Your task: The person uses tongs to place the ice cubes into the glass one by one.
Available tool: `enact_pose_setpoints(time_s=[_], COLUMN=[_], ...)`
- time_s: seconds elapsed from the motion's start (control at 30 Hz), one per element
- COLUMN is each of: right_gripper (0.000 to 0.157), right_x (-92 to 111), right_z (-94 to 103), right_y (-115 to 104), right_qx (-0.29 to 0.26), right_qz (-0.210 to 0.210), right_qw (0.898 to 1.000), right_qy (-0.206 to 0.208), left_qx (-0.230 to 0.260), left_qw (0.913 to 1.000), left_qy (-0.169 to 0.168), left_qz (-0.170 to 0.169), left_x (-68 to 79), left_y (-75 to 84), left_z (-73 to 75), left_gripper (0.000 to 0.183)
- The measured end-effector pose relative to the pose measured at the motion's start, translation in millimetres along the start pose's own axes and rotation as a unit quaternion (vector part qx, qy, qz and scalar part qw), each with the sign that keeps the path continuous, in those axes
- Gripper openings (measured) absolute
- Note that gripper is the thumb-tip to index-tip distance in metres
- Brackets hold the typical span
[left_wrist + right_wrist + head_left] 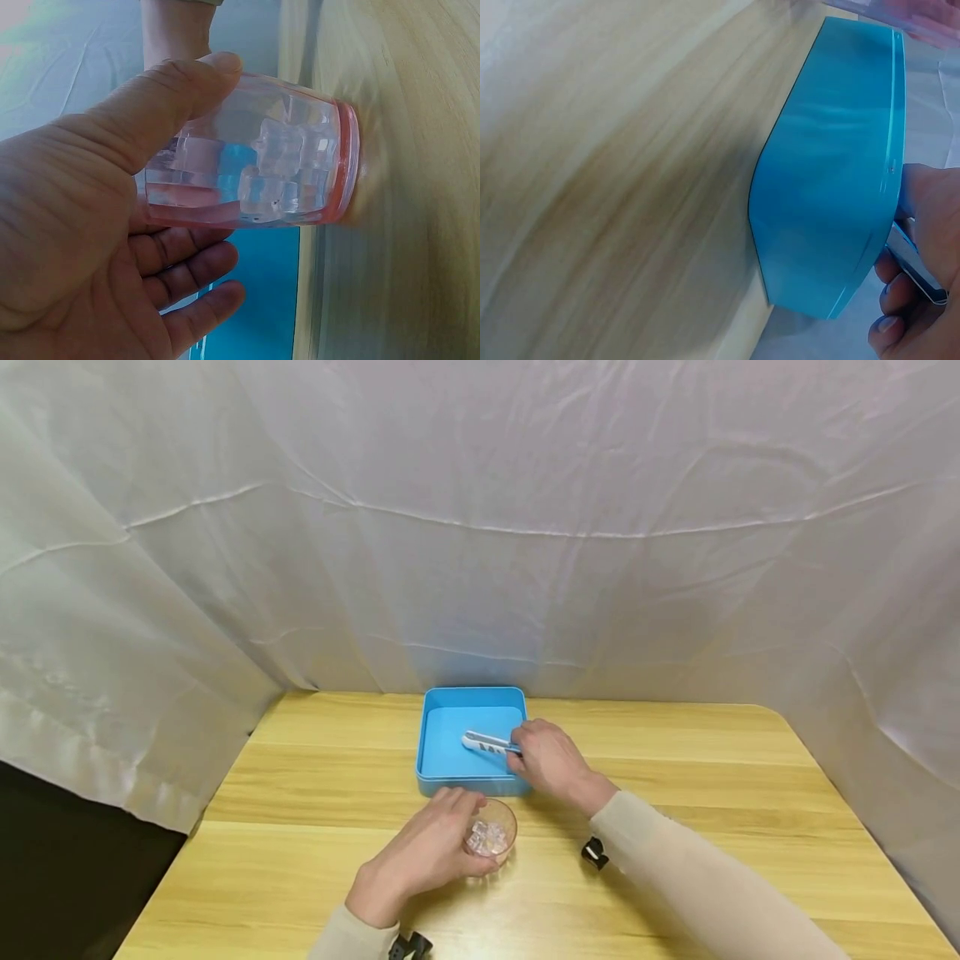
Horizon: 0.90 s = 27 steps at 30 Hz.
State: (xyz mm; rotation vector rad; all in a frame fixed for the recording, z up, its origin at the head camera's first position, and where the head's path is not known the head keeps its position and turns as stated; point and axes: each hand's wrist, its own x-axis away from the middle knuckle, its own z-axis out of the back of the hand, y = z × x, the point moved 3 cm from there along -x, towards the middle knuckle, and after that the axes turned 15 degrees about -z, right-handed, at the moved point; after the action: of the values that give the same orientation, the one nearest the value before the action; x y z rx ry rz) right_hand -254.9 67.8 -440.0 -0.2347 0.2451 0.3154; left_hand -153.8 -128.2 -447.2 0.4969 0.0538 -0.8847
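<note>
My left hand (pixel 431 847) grips a clear, pink-tinted cup (pixel 232 206) standing on the table, thumb on one side and fingers on the other. Transparent ice-like cubes (pixel 281 161) lie in the bottom of the cup. Over the right side of a blue tray (pixel 450 764), my right hand (pixel 553 760) holds a pair of white and grey tongs (pixel 487 743) by one end. Their rounded other end points left across the tray floor. In the right wrist view, a metallic strip of the tongs (pixel 915 271) shows between thumb and curled fingers; the tray wall hides the rest.
The wooden table (pixel 712 785) carries the tray near its back edge, with the cup just in front of it. A pale fabric curtain (pixel 480 568) hangs behind the table and along its sides. Dark floor shows at the lower left.
</note>
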Motion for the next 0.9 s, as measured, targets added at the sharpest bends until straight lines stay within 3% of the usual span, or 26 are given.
enact_pose_setpoints(time_s=[0.43,0.9], right_gripper=[0.014,0.01], right_x=[8.9,14.5], right_z=[2.6,18.1], right_y=[3.2,0.6], right_qx=[-0.038,-0.055], right_qz=[0.005,0.012], right_qw=[0.999,0.997], right_qy=[0.034,0.058], left_qx=[-0.003,0.001], left_qw=[1.0,1.0], left_qy=[0.003,0.007], left_qz=[-0.002,-0.007], left_x=[-0.5,-0.6], left_y=[0.2,1.1], left_z=[-0.6,-0.3], left_gripper=[0.073,0.071])
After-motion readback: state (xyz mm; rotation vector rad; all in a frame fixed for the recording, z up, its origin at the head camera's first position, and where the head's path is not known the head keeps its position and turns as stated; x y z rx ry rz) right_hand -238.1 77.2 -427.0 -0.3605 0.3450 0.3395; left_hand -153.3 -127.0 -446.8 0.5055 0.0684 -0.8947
